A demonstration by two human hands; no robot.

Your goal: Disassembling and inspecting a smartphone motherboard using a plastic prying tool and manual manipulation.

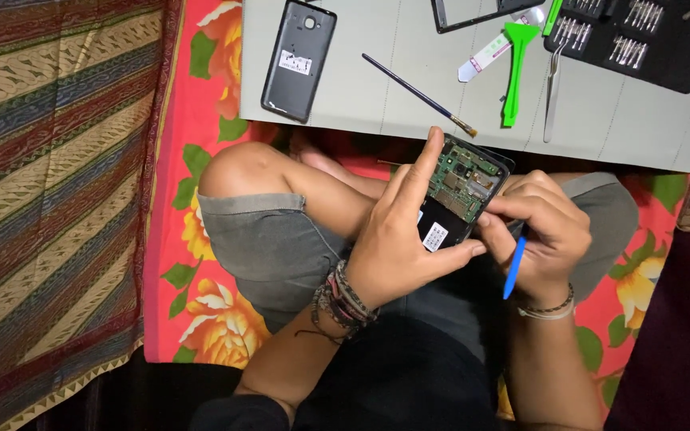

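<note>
Phone: opened phone (463, 191), back off, green board and a white label exposed; held over your lap, below the grey mat (345, 96).
Axis: long axis tilts up-right.
Left hand (405, 239): grip clasped round phone's left edge.
Right hand (538, 231): touching right edge, grip pinching blue pry tool (514, 267).
Beyond: grey back cover (298, 60), brush (419, 94).

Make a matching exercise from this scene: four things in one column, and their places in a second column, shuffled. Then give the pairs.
Things:
1. opened phone
2. blue pry tool
3. grey back cover
4. thin paintbrush

Places:
A. lying on the grey mat, between the back cover and the green tool
B. held in the left hand
C. at the mat's left end
D. gripped in the right hand

Pairs: 1-B, 2-D, 3-C, 4-A
</note>
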